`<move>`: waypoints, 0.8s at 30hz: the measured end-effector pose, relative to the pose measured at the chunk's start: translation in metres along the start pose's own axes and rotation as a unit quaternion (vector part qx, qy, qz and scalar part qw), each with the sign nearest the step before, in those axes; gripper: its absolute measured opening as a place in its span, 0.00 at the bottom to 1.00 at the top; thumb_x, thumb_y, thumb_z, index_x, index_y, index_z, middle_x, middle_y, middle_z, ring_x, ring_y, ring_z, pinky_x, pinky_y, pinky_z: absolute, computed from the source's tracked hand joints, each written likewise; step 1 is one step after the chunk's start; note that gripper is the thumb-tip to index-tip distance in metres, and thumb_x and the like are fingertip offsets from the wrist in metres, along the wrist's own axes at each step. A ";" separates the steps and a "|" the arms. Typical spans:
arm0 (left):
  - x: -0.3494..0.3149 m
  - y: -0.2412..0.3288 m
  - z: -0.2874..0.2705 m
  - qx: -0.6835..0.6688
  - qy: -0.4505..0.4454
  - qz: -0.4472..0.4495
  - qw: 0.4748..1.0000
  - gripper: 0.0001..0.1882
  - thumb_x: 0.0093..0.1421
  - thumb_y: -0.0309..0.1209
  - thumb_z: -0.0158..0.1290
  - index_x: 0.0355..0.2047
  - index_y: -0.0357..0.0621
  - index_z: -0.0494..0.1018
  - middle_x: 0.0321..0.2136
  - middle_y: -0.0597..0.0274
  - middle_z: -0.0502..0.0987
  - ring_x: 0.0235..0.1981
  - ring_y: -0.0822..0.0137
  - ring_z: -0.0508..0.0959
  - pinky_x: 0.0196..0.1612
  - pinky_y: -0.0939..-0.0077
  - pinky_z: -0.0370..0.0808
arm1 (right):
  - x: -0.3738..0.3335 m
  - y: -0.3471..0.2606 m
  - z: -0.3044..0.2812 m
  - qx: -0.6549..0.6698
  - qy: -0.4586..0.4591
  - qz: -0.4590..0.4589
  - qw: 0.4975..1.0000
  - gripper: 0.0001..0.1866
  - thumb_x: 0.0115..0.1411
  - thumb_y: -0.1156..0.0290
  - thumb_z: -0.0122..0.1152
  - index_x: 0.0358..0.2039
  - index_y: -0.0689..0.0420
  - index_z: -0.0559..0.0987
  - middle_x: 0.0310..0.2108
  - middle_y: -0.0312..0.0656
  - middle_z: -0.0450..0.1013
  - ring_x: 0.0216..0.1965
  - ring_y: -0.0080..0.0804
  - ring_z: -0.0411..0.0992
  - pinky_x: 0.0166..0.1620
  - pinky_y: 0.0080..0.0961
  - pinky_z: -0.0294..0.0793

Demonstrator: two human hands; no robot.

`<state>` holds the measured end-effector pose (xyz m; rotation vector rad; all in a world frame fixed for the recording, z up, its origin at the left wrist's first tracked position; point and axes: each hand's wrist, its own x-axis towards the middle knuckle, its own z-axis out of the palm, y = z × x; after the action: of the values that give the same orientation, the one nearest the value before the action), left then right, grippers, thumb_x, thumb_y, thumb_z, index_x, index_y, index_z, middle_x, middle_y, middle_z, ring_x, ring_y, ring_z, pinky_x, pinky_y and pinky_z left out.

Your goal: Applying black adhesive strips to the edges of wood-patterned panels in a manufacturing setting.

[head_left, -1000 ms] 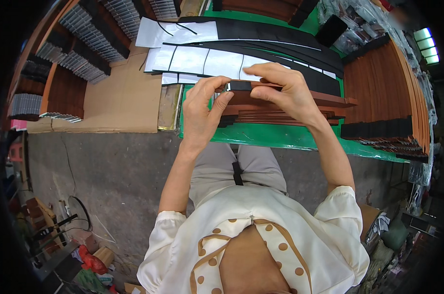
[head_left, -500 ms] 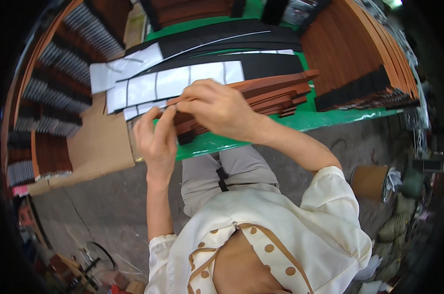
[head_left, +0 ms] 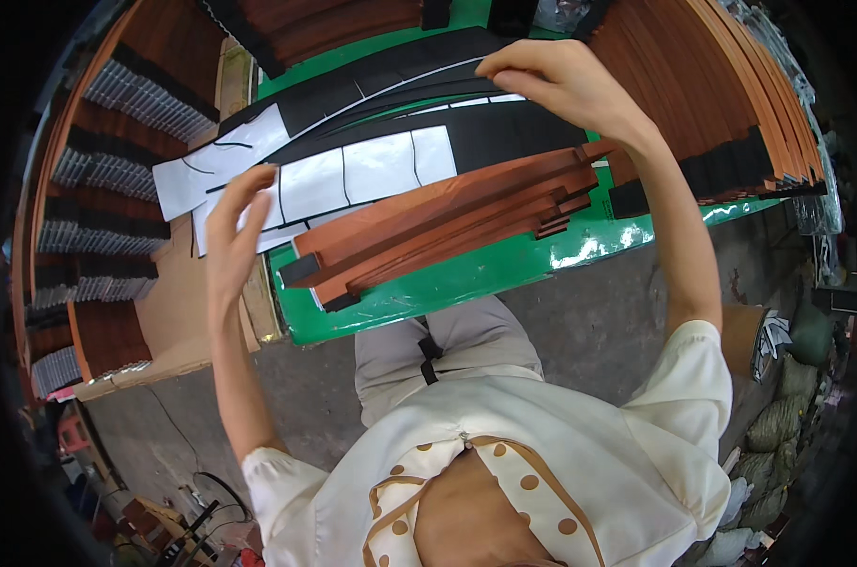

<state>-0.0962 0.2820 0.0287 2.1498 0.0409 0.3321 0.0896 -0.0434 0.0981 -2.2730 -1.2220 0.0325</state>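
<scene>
My right hand [head_left: 572, 90] reaches over the far side of the green table, its thumb and fingertips closed at the right end of a long thin white-edged strip [head_left: 391, 92]. My left hand [head_left: 235, 227] is beside the left end of the white sheets [head_left: 377, 170], slightly blurred, with thumb and forefinger apart and nothing visible between them. Thin black lines or strips cross these sheets. Black flat pieces [head_left: 504, 128] lie behind and under them. In front rests a pile of long reddish-brown wood-grain pieces [head_left: 438, 222] with dark ends, touched by neither hand.
Stacks of brown panels with black ends stand at the left [head_left: 117, 170] and right [head_left: 693, 104]. Cardboard [head_left: 188, 293] lies left of the green tabletop [head_left: 410, 298]. A brown drum [head_left: 742, 340] and several sacks [head_left: 778, 425] sit on the floor to the right.
My hands were together over the left end of the brown pieces. They have parted: the right moved up and right to the thin strip, the left moved left and slightly up.
</scene>
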 end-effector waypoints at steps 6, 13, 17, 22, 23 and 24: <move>0.075 -0.035 0.065 0.192 -0.258 0.229 0.919 0.18 0.53 0.26 0.55 0.45 0.47 0.72 0.48 0.57 0.72 0.49 0.55 0.72 0.49 0.65 0.68 | 0.052 0.046 0.050 -0.184 -0.336 -0.073 0.921 0.13 0.51 0.74 0.61 0.40 0.54 0.78 0.38 0.41 0.74 0.41 0.40 0.73 0.41 0.35 0.74; 0.101 -0.042 0.126 0.274 -0.322 0.344 0.838 0.26 0.47 0.36 0.60 0.49 0.54 0.70 0.54 0.65 0.68 0.57 0.64 0.65 0.55 0.59 0.64 | 0.069 0.090 0.096 -0.233 -0.370 -0.220 0.872 0.20 0.46 0.77 0.61 0.43 0.51 0.76 0.40 0.37 0.69 0.43 0.36 0.72 0.38 0.31 0.77; 0.097 -0.056 0.134 0.260 -0.322 0.322 0.852 0.29 0.44 0.36 0.61 0.50 0.57 0.70 0.56 0.68 0.66 0.56 0.64 0.66 0.55 0.57 0.65 | 0.069 0.104 0.104 -0.228 -0.329 -0.254 0.880 0.19 0.43 0.77 0.62 0.40 0.52 0.76 0.39 0.36 0.67 0.41 0.32 0.70 0.35 0.28 0.77; 0.095 -0.055 0.135 0.257 -0.319 0.312 0.857 0.28 0.45 0.36 0.61 0.50 0.57 0.70 0.56 0.68 0.66 0.56 0.63 0.66 0.56 0.56 0.65 | 0.082 0.101 0.103 -0.148 -0.308 -0.303 0.889 0.08 0.40 0.77 0.62 0.24 0.58 0.73 0.31 0.36 0.66 0.38 0.32 0.69 0.31 0.25 0.77; 0.095 -0.054 0.136 0.263 -0.316 0.313 0.856 0.28 0.45 0.36 0.61 0.49 0.57 0.70 0.56 0.69 0.66 0.57 0.63 0.66 0.57 0.56 0.64 | 0.083 0.103 0.095 -0.139 -0.297 -0.295 0.897 0.09 0.39 0.78 0.63 0.21 0.58 0.71 0.29 0.36 0.66 0.38 0.32 0.69 0.31 0.26 0.76; 0.095 -0.054 0.135 0.264 -0.315 0.313 0.856 0.28 0.45 0.36 0.61 0.49 0.57 0.70 0.56 0.69 0.66 0.57 0.63 0.66 0.57 0.56 0.64 | 0.083 0.107 0.087 -0.123 -0.325 -0.230 0.909 0.09 0.39 0.78 0.64 0.21 0.58 0.71 0.29 0.36 0.66 0.38 0.33 0.69 0.32 0.27 0.76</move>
<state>0.0347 0.2189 -0.0662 2.6734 -1.0760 -0.0546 0.1960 0.0141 -0.0074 -2.1809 -2.1944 0.5229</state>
